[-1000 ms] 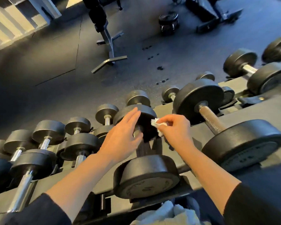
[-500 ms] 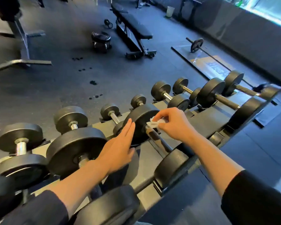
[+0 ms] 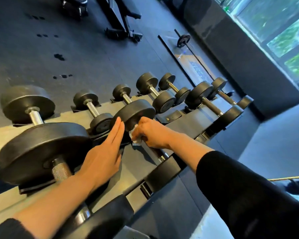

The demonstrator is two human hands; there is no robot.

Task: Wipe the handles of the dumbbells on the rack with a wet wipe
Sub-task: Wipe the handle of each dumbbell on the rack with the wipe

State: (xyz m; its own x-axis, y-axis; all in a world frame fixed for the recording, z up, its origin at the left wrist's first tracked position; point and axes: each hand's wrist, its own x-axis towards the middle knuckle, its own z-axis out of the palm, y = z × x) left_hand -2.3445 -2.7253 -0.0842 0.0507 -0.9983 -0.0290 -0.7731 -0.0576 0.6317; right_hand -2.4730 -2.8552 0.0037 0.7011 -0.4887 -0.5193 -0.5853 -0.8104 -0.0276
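Here the dark rubber floor (image 3: 76, 54) takes up most of the room, wide and open beyond the far side of the rack, with a few dark spots on it and a bench frame (image 3: 121, 23) standing well back near the top. Along the right a dark wall runs under a bright window (image 3: 283, 31), and a barbell (image 3: 183, 40) lies on a platform near that wall. The dumbbell rack (image 3: 179, 133) slants across the middle, its grey shelves tilted, dumbbells set side by side in two rows with narrow gaps between their heads. On the left sits the biggest dumbbell (image 3: 41, 149), its knurled grip partly hidden by the left forearm. Further right, a pair of long-handled dumbbells (image 3: 212, 104) reaches the rack's end, where the floor opens again toward the wall. In the middle is the dumbbell being wiped (image 3: 135, 111); its far head stands up between the two hands, and its near head (image 3: 162, 173) sits at the front edge of the rack. The left hand (image 3: 104, 152) lies flat with fingers straight and together, their tips touching the rim of that far head, holding nothing. The right hand (image 3: 150, 133) curls round the handle just below the far head, its fingers closed over a small white wet wipe (image 3: 134, 135) that shows between hand and head, pressed to the bar. Both sleeves are black.
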